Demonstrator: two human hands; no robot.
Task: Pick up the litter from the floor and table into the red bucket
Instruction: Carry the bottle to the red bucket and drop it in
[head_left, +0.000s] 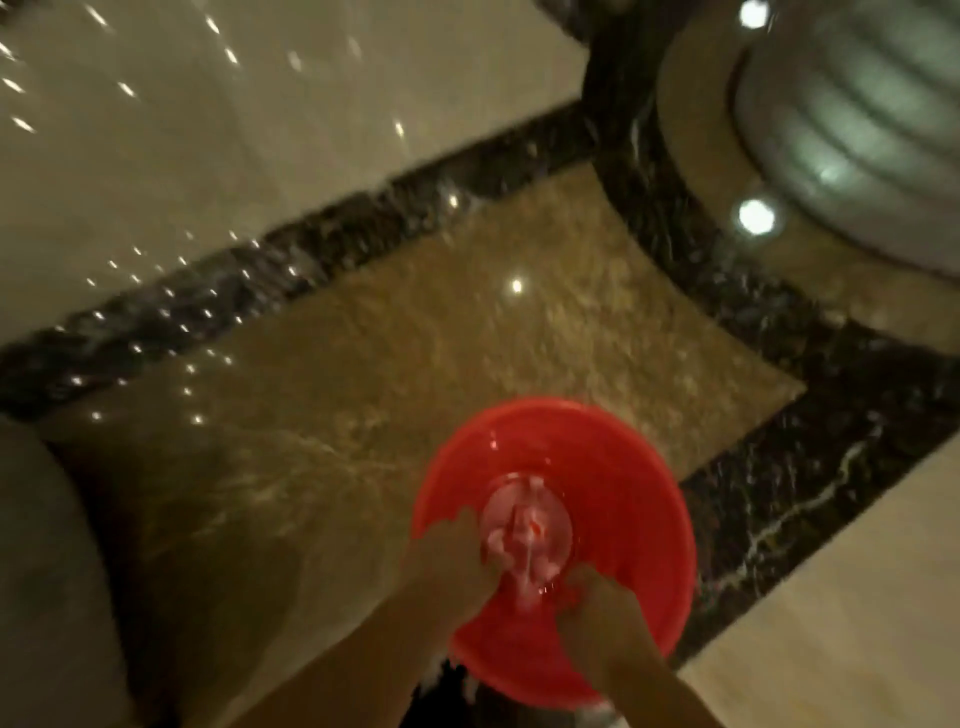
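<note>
The red bucket (613, 467) stands on the floor at the bottom centre, seen from above. Pale crumpled litter (524, 530) shows in its middle, over the bucket's bottom. My left hand (452, 561) reaches in over the near-left rim. My right hand (597, 608) comes in over the near rim. Both hands' fingertips meet on a pale strip of the litter above the bucket. The frame is blurred, so the grip is only roughly visible.
The floor is polished brown marble (415, 338) with a dark veined border (769, 493) and cream tiles (208, 130) beyond. A ribbed pale round object (857, 119) stands at the top right. A pale rounded shape (47, 571) fills the lower left edge.
</note>
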